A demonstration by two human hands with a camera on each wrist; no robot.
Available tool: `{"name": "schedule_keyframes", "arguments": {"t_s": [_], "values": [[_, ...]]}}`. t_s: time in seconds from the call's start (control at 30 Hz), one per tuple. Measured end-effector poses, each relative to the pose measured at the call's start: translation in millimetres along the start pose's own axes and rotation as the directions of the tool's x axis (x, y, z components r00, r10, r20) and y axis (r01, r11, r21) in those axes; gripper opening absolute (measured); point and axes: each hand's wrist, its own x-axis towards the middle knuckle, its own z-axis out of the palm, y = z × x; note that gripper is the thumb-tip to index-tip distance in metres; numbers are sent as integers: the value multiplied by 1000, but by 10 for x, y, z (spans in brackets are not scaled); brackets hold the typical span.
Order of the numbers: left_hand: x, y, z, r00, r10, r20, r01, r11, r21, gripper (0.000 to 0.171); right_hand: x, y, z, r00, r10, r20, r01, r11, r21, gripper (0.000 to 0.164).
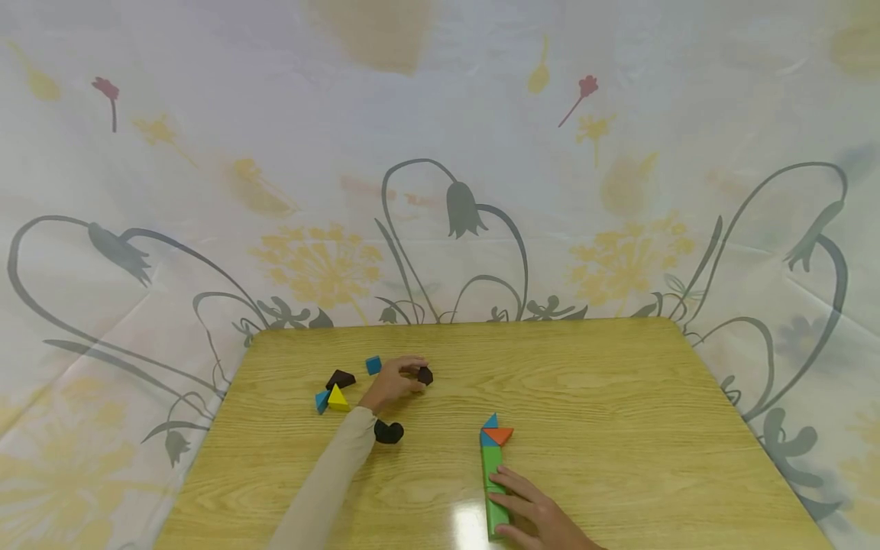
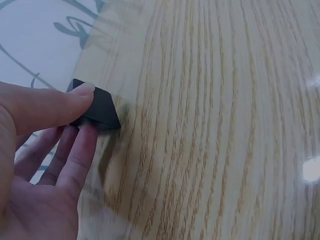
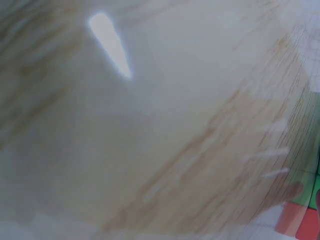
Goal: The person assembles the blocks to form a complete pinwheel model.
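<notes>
Black block [image 1: 425, 375] pinched, green blocks [image 1: 491, 462] touched

The angular, sharp-cornered black block is held by the thumb and fingers of the left hand [image 1: 394, 383]. The two oblong green blocks are laid end to end on the wood-grain table [image 1: 619, 397], touched by the right hand [image 1: 539, 516].

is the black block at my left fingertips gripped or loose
Gripped: the left hand pinches the black block between thumb and fingers.

Around the left hand [image 1: 393, 384], two blue blocks [image 1: 373, 365], one yellow block [image 1: 338, 399] and three dark pieces [image 1: 340, 380] are counted; at and beyond the right hand [image 1: 539, 516], two green blocks [image 1: 492, 462], two blue triangles [image 1: 491, 422], one orange triangle [image 1: 499, 435].
</notes>
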Motion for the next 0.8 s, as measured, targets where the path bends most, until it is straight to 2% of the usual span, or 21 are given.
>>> {"name": "schedule_keyframes", "arguments": {"t_s": [0.13,0.37,0.43,0.57,0.8], "values": [[-12,10,0,1000,17,-4,-17,999,35,46,5,1,1,1000,-10,-4,10,1000,7,42],[-25,-2,4,999,-1,33,4,996,-88,51,-1,15,11,1000,-11,-4,11,1000,15,42],[-34,-4,6,999,5,35,-2,996,-84,52,-6,17,10,1000,-3,3,3,1000,16,42],[-62,-7,19,1000,18,8,-17,996,-84,52,-8,19,12,1000,1,7,-1,1000,19,42],[-97,19,73,999,35,-24,-38,987,-159,52,-15,33,17,1000,-10,4,10,1000,25,42]]}}
